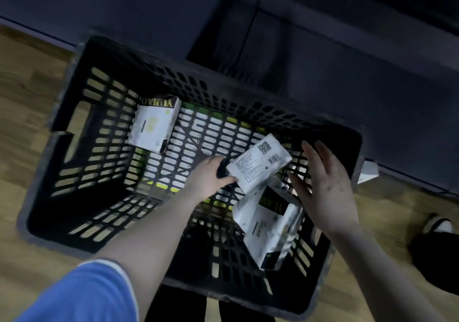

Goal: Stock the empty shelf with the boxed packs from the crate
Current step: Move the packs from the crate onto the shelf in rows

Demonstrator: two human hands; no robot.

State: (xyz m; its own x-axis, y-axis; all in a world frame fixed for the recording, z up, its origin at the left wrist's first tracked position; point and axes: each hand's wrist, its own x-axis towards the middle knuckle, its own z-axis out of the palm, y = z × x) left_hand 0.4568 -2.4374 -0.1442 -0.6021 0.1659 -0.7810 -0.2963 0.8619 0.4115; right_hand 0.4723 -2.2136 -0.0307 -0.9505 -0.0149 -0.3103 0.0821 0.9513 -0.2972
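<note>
Three boxed packs left in the crate (82,113), so stocking judged well under way but not finished; shelf itself hardly readable in the dark band beyond the crate's far wall, so count of packs already placed cannot be told. Against the crate's far-left corner: one pack (155,122), tilted, leaning toward the wall, printed name end pointing to the far wall, long axis running from far wall toward the crate's middle. Near the crate's right wall: a second pack (258,164), label and barcode face up, raised off the crate floor at a slant, long axis running diagonally from the crate's middle up toward the far-right corner. Gripped at its lower-left end by the left hand (211,175), thumb over the top face, fingers curled beneath. Just below it, toward the crate's near-right corner: a third pack (270,229), partly overlapped by the held one, dark printed end toward the held pack, long axis running toward the near wall. Right hand (323,185) open, fingers straight and spread, hovering above the crate's right wall beside the held pack, touching nothing as far as visible. Remaining: lift out each of the three and shelve.
</note>
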